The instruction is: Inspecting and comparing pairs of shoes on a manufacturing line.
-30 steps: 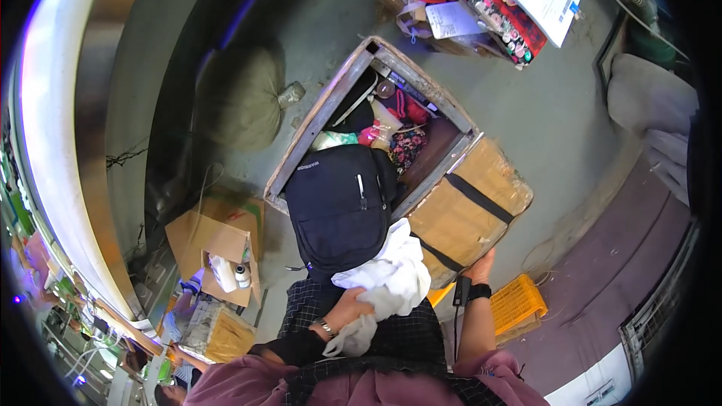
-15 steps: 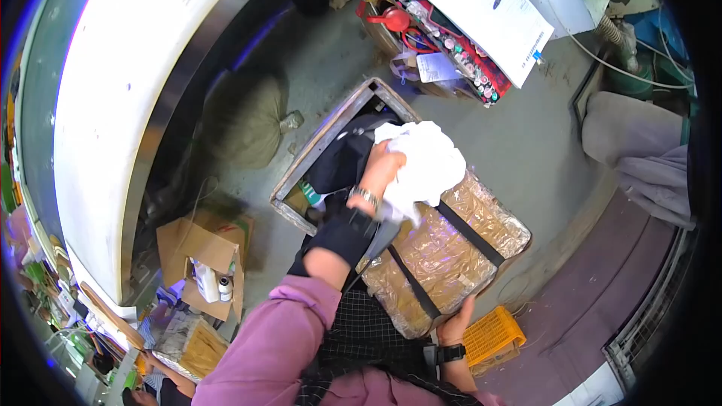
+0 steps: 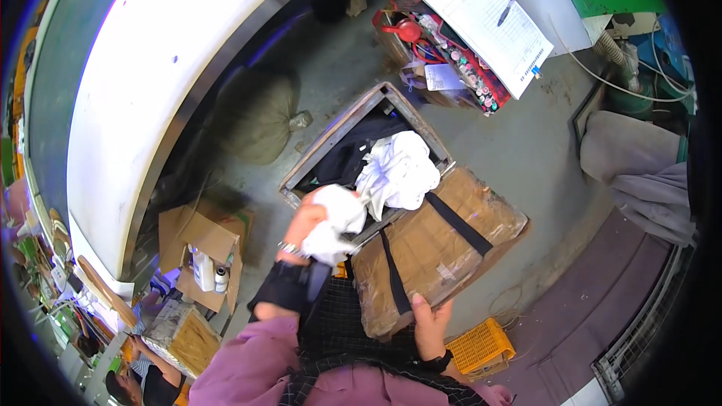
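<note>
My left hand (image 3: 304, 225) is closed on a crumpled white cloth (image 3: 335, 224), held over the near left corner of an open wooden box (image 3: 331, 135). A second white cloth bundle (image 3: 398, 171) lies at the box's opening, partly over dark fabric (image 3: 342, 162) inside. Whether the two white cloths join is hard to tell. Beside the box, a brown tape-covered panel (image 3: 440, 244) with two black straps lies tilted, perhaps its lid. My right hand (image 3: 431, 325) grips the panel's near edge, thumb on top and fingers partly hidden.
A notepad (image 3: 492, 26) with a pen rests on a crate of markers and tools (image 3: 451, 60) at the back. An open carton with bottles (image 3: 203, 256) stands left, and a yellow basket (image 3: 481, 346) near right. Another person (image 3: 147, 376) is at lower left.
My left hand has moved left and nearer me with a white cloth, leaving another white bundle at the box. My right thumb now lies on top of the panel's edge.
</note>
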Motion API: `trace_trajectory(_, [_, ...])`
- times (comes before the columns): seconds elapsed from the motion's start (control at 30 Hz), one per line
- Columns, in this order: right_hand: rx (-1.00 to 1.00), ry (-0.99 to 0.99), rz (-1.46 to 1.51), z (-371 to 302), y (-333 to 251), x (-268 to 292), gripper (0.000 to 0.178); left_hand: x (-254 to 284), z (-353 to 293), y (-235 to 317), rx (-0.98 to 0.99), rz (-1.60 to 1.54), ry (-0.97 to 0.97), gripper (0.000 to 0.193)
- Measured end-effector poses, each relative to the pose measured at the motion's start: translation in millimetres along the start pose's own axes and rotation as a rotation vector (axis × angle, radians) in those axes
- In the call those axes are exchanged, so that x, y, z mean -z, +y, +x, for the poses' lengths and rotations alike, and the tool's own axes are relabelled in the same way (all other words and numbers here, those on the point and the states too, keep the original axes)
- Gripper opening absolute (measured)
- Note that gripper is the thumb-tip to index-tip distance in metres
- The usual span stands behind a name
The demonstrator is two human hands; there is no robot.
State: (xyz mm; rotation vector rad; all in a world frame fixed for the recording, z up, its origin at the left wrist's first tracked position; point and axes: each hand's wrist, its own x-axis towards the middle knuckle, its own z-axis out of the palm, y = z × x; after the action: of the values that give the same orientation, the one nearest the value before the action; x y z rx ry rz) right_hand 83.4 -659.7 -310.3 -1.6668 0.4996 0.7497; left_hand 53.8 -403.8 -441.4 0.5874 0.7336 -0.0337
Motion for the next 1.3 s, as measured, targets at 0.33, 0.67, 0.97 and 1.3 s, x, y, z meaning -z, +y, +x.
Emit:
trace_trajectory(0.33, [0.583, -0.138, -0.469, 40.8, 9.3, -105.8, 0.113, 9.4, -142.6, 72.8, -0.423, -0.206, 0.299, 0.052])
trace_trajectory(0.67, [0.402, -0.719, -0.447, 80.1, -80.4, -129.8, 0.065, -51.7, -166.5, 86.9, -0.509, -0.215, 0.404, 0.057])
trace_trajectory(0.97, [1.207, -1.311, -0.726, -71.2, -218.6, -119.3, 0.056, -147.7, -214.6, 134.6, -0.85, -0.173, 0.213, 0.08])
trace_trajectory(1.3, [0.804, -1.161, -0.421, -98.6, -287.4, -247.2, 0.028, -145.7, -265.5, 207.4, -0.785, -0.226, 0.19, 0.071])
